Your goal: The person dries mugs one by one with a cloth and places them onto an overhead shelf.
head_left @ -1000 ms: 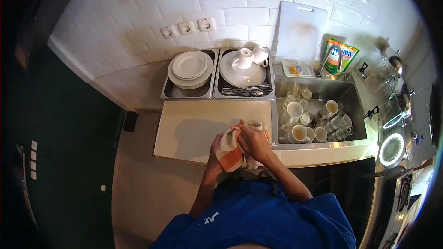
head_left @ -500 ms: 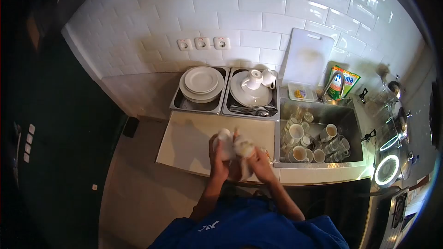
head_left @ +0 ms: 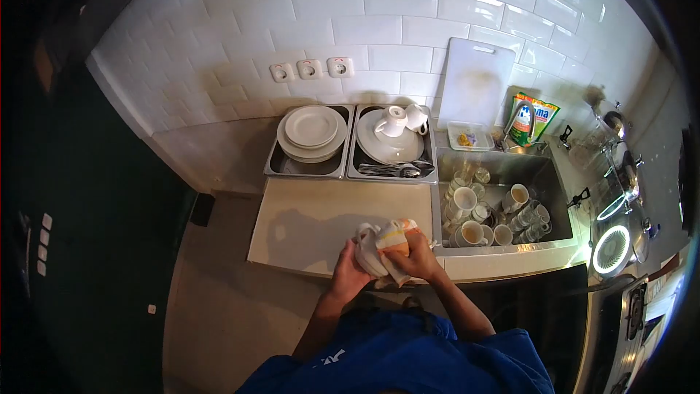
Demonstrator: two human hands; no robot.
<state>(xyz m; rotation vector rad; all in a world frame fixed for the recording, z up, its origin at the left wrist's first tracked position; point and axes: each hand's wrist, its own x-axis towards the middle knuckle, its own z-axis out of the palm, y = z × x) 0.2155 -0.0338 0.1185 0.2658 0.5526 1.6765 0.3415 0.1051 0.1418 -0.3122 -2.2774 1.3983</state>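
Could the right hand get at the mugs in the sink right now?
Probably yes for reach, since nothing seems to block the way to the near mugs in the sink, but the right hand is gripping the cloth and isn't free.

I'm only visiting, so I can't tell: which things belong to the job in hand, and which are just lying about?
Seemingly the job's:
held cloth
held white cup
cups and glasses in the sink
plates
cutlery

Probably just lying about:
cutting board
green pouch
clear box

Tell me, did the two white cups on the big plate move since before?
No. The cups still sit at the back of the plate, in the same spot inside the metal tray.
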